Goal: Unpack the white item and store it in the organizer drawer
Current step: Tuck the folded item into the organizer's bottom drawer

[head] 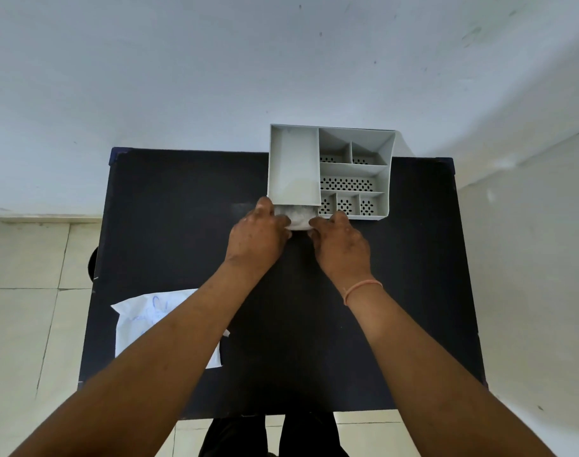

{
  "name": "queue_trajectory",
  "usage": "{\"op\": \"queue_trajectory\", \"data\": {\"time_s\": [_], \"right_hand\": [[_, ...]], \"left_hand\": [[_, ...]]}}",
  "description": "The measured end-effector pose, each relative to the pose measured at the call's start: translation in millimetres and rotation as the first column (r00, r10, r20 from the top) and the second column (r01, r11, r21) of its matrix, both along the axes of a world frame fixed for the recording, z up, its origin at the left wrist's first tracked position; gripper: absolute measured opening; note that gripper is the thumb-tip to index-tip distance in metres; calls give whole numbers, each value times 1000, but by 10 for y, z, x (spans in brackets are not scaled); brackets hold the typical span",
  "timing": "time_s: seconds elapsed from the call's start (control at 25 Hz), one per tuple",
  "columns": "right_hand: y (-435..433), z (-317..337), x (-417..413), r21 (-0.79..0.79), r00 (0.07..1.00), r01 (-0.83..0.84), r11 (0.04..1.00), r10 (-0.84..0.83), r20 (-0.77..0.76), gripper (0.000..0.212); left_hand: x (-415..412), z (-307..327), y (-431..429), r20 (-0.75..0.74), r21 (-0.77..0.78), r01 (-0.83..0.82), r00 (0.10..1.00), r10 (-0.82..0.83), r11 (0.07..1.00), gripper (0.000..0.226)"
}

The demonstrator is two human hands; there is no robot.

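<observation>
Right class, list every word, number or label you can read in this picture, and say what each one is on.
None can be read.
White wrapper on the black table: blue printing, too blurred to read.
Grey organizer: no lettering visible.

I see the dark tabletop [397, 291] bare on the right and in the middle, so that is my open lane toward the grey organizer [354, 169] at the far edge against the wall [215, 77]. Both hands, left [255, 235] and right [341, 242], crowd the organizer's near left opening, where the white item [298, 217] fills the gap. A torn white wrapper [143, 324] lies on the near left.
</observation>
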State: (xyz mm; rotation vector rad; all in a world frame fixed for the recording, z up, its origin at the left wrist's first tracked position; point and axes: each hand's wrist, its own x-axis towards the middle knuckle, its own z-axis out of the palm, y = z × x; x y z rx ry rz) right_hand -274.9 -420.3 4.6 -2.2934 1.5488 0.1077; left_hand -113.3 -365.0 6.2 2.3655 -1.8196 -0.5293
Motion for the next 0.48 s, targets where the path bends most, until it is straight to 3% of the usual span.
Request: {"op": "queue_trajectory", "data": {"time_s": [0.2,0.36,0.48], "right_hand": [[-128,-39,88,35,1000,-17,999,18,-19,33],[-126,-60,73,89,998,-28,996,34,-61,36],[-166,-54,113,119,997,-23,993,32,-74,36]], "left_hand": [[22,46,-166,109,145,-8,994,-8,989,33],[68,-51,-199,69,274,18,997,-39,962,41],[88,-71,-201,25,249,13,999,-20,969,43]]}}
